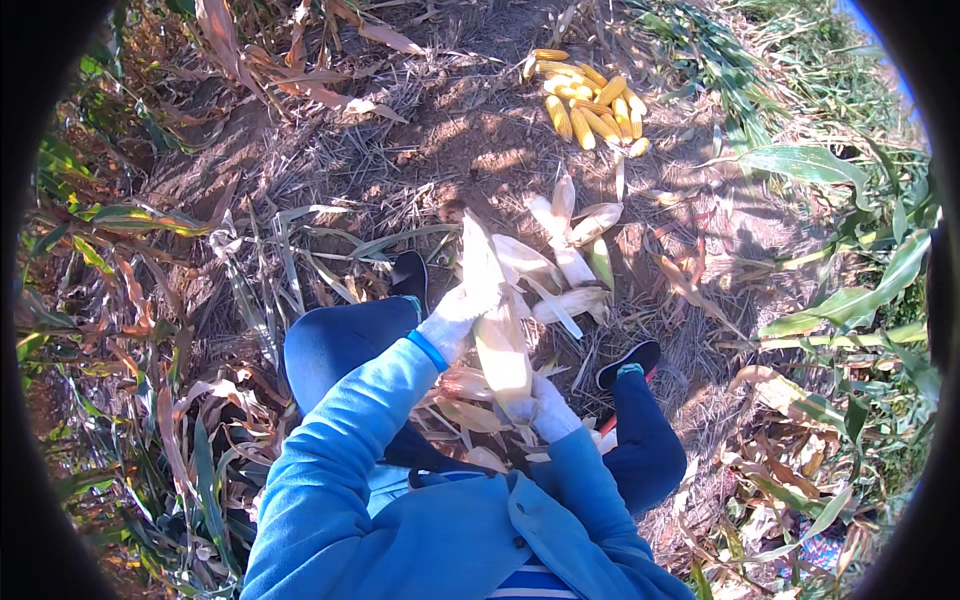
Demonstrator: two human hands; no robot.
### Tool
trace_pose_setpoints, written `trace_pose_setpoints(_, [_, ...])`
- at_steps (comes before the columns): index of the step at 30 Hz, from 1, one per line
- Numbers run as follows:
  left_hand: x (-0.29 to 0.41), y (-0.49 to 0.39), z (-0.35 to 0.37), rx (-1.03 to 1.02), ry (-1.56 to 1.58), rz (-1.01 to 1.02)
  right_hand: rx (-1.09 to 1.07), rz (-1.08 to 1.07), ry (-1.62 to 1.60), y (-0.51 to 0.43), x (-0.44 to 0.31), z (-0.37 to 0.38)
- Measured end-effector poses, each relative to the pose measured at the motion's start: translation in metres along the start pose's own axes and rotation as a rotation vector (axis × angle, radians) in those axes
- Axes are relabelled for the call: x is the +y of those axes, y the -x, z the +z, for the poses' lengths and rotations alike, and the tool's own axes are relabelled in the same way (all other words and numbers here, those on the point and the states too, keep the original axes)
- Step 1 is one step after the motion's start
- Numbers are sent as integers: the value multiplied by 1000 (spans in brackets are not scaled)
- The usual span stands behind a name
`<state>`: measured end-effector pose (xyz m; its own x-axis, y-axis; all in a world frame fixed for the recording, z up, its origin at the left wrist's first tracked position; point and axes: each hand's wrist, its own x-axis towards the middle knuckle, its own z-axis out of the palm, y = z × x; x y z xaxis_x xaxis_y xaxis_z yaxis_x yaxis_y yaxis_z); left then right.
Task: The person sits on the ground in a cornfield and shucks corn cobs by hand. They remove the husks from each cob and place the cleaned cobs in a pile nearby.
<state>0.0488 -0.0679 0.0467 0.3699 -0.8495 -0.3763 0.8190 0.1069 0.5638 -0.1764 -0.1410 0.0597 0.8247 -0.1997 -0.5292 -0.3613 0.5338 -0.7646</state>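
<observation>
An ear of corn in its pale dry husk [501,352] is held between my gloved hands in front of my lap. My left hand [454,319], in a white glove, grips it around the upper middle. Lower down, my right hand [553,411], also in a white glove, is closed at the near end of the ear. Loose pale husks [574,266] lie on the ground just beyond the ear. More dry husks [465,409] lie between my legs, partly hidden under my hands and the ear. Sunlight washes out detail on the upper husk.
A pile of bare yellow corn cobs [596,101] lies on the soil at the far right. Standing corn plants [97,217] border the left, and broad green leaves [855,300] reach in from the right. My shoes [630,361] flank the husks. A red rod-like thing [609,425] lies partly behind my right leg.
</observation>
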Motion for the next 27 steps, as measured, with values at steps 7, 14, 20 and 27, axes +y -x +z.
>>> trace_pose_setpoints(7, [-20, 87, 33, -146, -57, -14, 302, -410, 181, -1, -48, 17])
trace_pose_setpoints(14, [-34, 117, 40, -290, -57, 88, 269, -642, 37, -17, -85, 71])
trace_pose_setpoints(20, [-33, 134, 35, -242, -216, 139, 89, -724, -115, -25, -83, 84])
trace_pose_setpoints(27, [-33, 135, 41, -216, -282, 187, 422, -893, 247, -23, -75, 85])
